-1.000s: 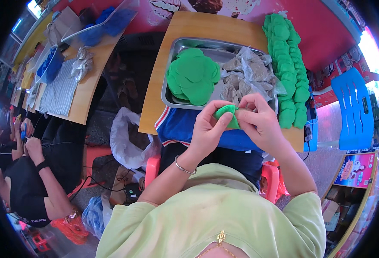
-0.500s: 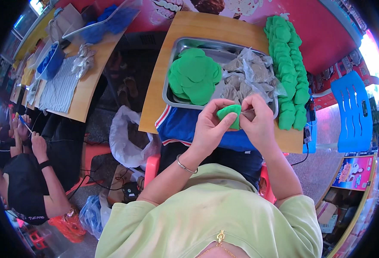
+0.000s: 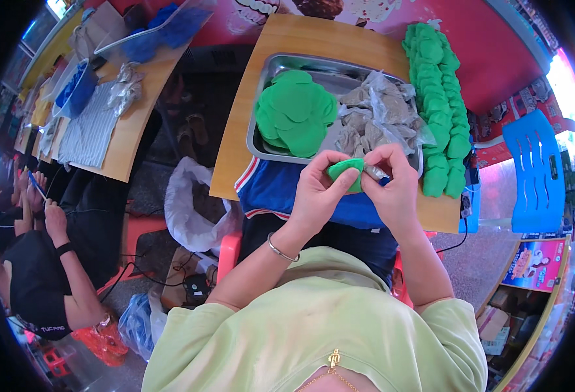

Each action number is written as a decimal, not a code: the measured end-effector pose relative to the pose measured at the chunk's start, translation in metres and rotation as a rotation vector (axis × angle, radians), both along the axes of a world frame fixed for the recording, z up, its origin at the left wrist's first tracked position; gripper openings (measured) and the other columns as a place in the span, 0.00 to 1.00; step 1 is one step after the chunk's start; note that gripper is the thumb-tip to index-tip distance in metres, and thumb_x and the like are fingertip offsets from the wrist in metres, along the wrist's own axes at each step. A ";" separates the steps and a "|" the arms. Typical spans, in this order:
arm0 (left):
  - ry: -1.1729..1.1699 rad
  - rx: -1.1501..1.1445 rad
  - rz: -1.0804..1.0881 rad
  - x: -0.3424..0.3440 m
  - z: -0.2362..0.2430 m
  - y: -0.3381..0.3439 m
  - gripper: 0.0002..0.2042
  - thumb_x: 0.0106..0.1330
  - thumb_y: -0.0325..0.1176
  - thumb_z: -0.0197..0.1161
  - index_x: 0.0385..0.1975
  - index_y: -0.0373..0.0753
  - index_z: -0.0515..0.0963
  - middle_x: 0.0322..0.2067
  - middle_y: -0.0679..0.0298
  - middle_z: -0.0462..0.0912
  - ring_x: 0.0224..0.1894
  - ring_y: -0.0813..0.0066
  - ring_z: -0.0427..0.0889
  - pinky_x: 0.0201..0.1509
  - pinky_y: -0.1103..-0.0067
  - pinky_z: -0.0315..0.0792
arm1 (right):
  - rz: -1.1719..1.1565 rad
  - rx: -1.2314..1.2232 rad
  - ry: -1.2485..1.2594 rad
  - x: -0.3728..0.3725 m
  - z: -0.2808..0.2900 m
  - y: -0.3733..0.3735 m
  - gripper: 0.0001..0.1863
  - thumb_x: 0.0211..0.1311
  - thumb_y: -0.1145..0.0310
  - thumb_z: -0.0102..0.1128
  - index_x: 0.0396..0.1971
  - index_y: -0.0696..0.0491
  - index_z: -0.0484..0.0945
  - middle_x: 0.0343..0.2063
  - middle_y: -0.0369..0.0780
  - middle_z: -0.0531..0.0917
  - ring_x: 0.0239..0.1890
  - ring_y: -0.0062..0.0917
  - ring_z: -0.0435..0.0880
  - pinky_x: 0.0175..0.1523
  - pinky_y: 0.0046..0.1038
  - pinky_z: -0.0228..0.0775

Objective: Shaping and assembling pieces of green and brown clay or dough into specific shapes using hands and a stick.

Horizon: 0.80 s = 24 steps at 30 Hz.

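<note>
My left hand [image 3: 317,189] pinches a folded piece of green soft material [image 3: 344,170] between thumb and fingers. Touching it from the right, my right hand [image 3: 395,189] has its fingers closed on a small greyish, shiny piece [image 3: 375,172], partly hidden and hard to make out. Behind them a metal tray [image 3: 251,130] holds a stack of flat green petal-edged pieces [image 3: 294,111] and crumpled clear bags of tan-grey material [image 3: 385,111]. Long rows of puffy green pieces [image 3: 434,111] lie right of the tray. Blue cloth with a striped edge [image 3: 268,189] is below my hands.
My wooden table [image 3: 232,163] has a blue plastic chair [image 3: 532,170] to its right. At left, people in dark clothes [image 3: 46,281] work beside another table [image 3: 124,157] holding tubs and cloth. A white bag [image 3: 189,222] and cables lie by my seat; a shelf [image 3: 509,313] is at lower right.
My right hand has turned more upright and its forearm has swung inward. The greyish piece shows more between its fingers now. My left hand stays closed on the green piece.
</note>
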<state>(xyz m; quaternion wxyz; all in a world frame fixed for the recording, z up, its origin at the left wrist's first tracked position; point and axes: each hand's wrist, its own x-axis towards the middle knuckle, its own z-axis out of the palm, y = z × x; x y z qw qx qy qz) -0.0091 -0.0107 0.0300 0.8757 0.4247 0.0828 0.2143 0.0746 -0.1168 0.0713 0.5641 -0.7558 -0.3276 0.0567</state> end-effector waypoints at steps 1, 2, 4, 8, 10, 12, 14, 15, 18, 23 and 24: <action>0.007 0.028 -0.017 -0.001 0.000 0.002 0.09 0.62 0.28 0.61 0.39 0.35 0.71 0.34 0.68 0.76 0.36 0.84 0.76 0.39 0.82 0.78 | 0.012 -0.029 -0.048 0.000 0.000 0.000 0.09 0.45 0.80 0.61 0.31 0.56 0.77 0.27 0.38 0.78 0.28 0.23 0.78 0.34 0.23 0.69; 0.100 0.050 -0.022 -0.001 0.001 0.004 0.09 0.62 0.28 0.61 0.39 0.35 0.71 0.34 0.68 0.76 0.36 0.84 0.76 0.40 0.82 0.78 | 0.052 -0.110 -0.057 0.001 0.001 -0.001 0.11 0.45 0.80 0.61 0.32 0.56 0.77 0.27 0.38 0.79 0.28 0.24 0.79 0.34 0.23 0.70; 0.015 0.052 -0.030 -0.001 0.001 0.008 0.09 0.62 0.28 0.61 0.39 0.35 0.71 0.34 0.68 0.76 0.36 0.84 0.76 0.40 0.82 0.77 | 0.099 -0.070 -0.147 0.003 0.004 -0.004 0.11 0.45 0.79 0.61 0.33 0.56 0.77 0.28 0.38 0.79 0.30 0.25 0.79 0.36 0.23 0.70; 0.109 -0.020 0.026 0.000 -0.002 0.013 0.08 0.63 0.28 0.60 0.39 0.35 0.72 0.34 0.67 0.78 0.36 0.83 0.77 0.39 0.82 0.77 | 0.311 -0.105 -0.286 0.001 0.008 -0.010 0.10 0.46 0.80 0.61 0.33 0.56 0.78 0.30 0.39 0.78 0.37 0.28 0.79 0.42 0.25 0.70; 0.003 -0.018 -0.023 0.001 -0.004 0.013 0.08 0.63 0.27 0.60 0.39 0.34 0.73 0.34 0.67 0.78 0.36 0.83 0.77 0.40 0.82 0.77 | 0.271 -0.087 -0.272 0.001 0.009 -0.012 0.10 0.47 0.80 0.61 0.32 0.56 0.79 0.31 0.39 0.78 0.39 0.30 0.78 0.43 0.26 0.70; -0.020 -0.013 -0.046 0.001 -0.006 0.012 0.08 0.63 0.27 0.60 0.39 0.34 0.73 0.34 0.66 0.78 0.36 0.83 0.78 0.40 0.82 0.77 | 0.284 -0.095 -0.270 0.004 0.009 -0.015 0.09 0.47 0.80 0.60 0.32 0.56 0.79 0.31 0.39 0.77 0.41 0.31 0.77 0.44 0.27 0.70; 0.055 0.045 -0.079 0.001 -0.007 0.012 0.08 0.62 0.26 0.60 0.39 0.33 0.74 0.35 0.66 0.78 0.36 0.82 0.78 0.42 0.82 0.76 | 0.295 -0.215 -0.336 0.007 0.008 -0.017 0.09 0.48 0.81 0.59 0.32 0.56 0.79 0.30 0.39 0.76 0.40 0.32 0.76 0.44 0.28 0.70; -0.034 0.050 -0.073 0.001 -0.007 0.011 0.08 0.62 0.26 0.60 0.39 0.33 0.74 0.35 0.66 0.78 0.36 0.82 0.78 0.42 0.82 0.76 | 0.272 -0.214 -0.342 0.009 0.007 -0.016 0.09 0.48 0.81 0.59 0.32 0.56 0.79 0.30 0.39 0.76 0.40 0.32 0.76 0.44 0.28 0.70; 0.083 0.064 -0.084 0.001 -0.006 0.010 0.09 0.62 0.26 0.60 0.41 0.32 0.73 0.36 0.66 0.78 0.38 0.83 0.77 0.44 0.82 0.75 | 0.204 -0.170 -0.250 0.004 0.000 -0.015 0.09 0.49 0.81 0.59 0.32 0.56 0.79 0.31 0.39 0.76 0.39 0.30 0.76 0.43 0.27 0.71; -0.027 0.022 -0.139 0.000 0.001 0.011 0.14 0.62 0.27 0.60 0.47 0.33 0.70 0.39 0.66 0.76 0.41 0.82 0.77 0.46 0.81 0.76 | 0.175 -0.139 0.009 0.002 -0.001 -0.013 0.13 0.47 0.80 0.61 0.36 0.56 0.78 0.36 0.39 0.75 0.39 0.28 0.76 0.40 0.25 0.72; -0.054 0.027 -0.151 -0.001 0.002 0.013 0.15 0.62 0.27 0.60 0.48 0.35 0.69 0.39 0.66 0.76 0.41 0.81 0.77 0.45 0.81 0.77 | 0.157 -0.085 -0.058 0.004 0.002 -0.016 0.13 0.47 0.80 0.61 0.36 0.56 0.78 0.36 0.39 0.75 0.39 0.28 0.76 0.40 0.25 0.72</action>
